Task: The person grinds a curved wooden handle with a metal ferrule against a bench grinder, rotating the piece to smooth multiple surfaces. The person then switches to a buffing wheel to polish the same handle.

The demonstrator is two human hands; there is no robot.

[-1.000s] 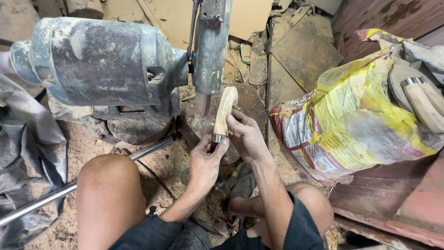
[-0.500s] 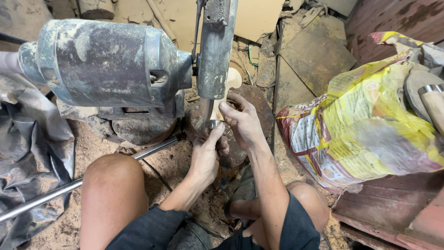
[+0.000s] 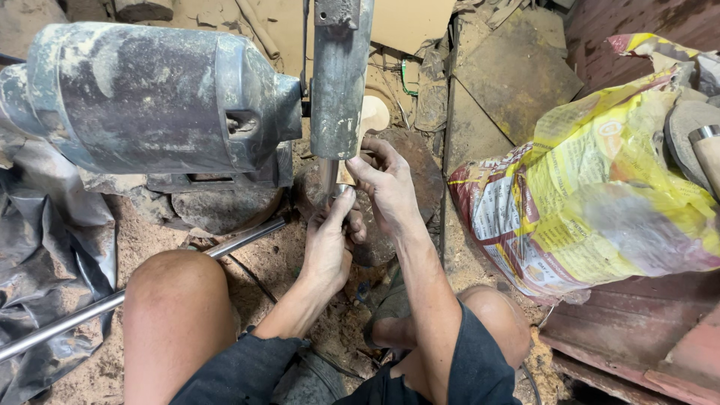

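Observation:
A pale wooden handle (image 3: 373,114) with a metal collar at its near end is pressed up under the grey vertical guard (image 3: 339,82) of a motor-driven machine. My left hand (image 3: 328,244) grips the collar end from below. My right hand (image 3: 386,187) wraps the handle's side, fingers spread against it. Most of the handle is hidden behind the guard. The big grey electric motor (image 3: 154,97) sits just left of the guard.
A yellow printed plastic sack (image 3: 592,187) lies to the right, with more wooden handles (image 3: 709,157) at its far edge. A metal rod (image 3: 112,300) runs across the left. Crumpled grey sheeting (image 3: 37,277) lies far left. My bare knees sit on sawdust-covered ground.
Both hands have pushed the wooden handle up and forward, so it now sits behind the guard instead of in plain sight. The view has shifted slightly closer.

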